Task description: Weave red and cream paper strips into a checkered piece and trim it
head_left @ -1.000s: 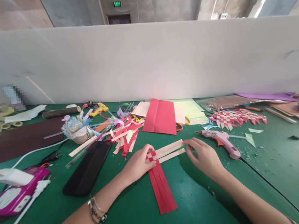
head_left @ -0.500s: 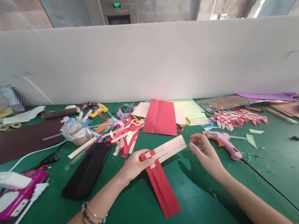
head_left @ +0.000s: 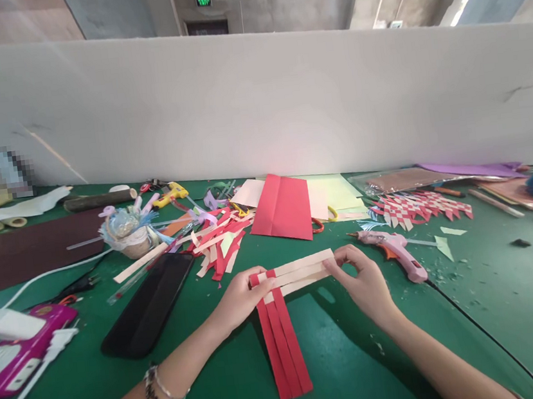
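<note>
Red strips and pale pink strips of paper cross in a small checkered weave above the table. My left hand pinches the woven corner between thumb and fingers. With thumb and forefinger, my right hand grips the free right ends of the pale strips. The red strips hang down toward me, side by side, from the woven corner. To the right of my right hand lies a pink glue gun, its nozzle pointing left.
A folded red sheet and a pile of cut strips lie behind my hands. A finished checkered weave rests at the back right. Left are a black case, a magenta power strip and a wrapped pot.
My right hand has moved in and closed on the ends of the pale strips. The hanging red strips have swung slightly left. The view has shifted a little.
</note>
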`<action>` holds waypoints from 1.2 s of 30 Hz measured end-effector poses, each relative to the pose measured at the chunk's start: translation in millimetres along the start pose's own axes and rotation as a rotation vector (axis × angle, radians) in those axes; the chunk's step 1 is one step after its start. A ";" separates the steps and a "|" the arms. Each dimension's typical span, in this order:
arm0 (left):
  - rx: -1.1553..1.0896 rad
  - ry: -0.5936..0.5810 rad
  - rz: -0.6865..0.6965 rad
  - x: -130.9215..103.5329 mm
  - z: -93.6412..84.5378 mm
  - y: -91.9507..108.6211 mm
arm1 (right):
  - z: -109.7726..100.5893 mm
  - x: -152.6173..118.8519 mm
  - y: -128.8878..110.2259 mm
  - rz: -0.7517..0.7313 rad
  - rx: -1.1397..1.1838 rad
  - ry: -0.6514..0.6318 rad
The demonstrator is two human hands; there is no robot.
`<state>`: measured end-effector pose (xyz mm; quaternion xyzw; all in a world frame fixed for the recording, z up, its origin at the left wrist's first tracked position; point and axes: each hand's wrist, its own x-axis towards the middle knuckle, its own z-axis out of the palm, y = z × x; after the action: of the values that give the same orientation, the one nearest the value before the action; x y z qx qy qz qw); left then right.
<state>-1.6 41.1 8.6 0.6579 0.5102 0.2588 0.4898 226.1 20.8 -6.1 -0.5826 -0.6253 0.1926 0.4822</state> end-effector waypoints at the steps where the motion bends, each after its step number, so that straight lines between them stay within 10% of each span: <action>1: 0.017 0.021 0.005 0.1 1.1 -0.2 | -0.5 -1.0 -2.3 -0.005 -0.025 0.026; 7: 0.035 0.117 0.001 -0.4 6.5 -2.8 | -2.8 -7.5 -12.8 -0.127 -0.082 0.085; 23: -0.110 0.197 0.125 -3.5 11.5 -5.0 | 31.3 -26.4 -83.0 -1.042 -0.317 -0.228; 29: -0.178 0.164 0.147 -4.2 9.1 -5.4 | 41.8 -24.5 -86.6 -0.970 -0.252 -0.285; 36: -0.246 0.128 0.202 -5.4 5.0 -2.8 | 31.1 -10.9 -94.9 -0.467 0.190 -0.315</action>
<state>-0.5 34.2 5.0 0.6232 0.4362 0.4085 0.5045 147.3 -2.5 51.7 -0.3381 -0.7888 0.2220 0.4628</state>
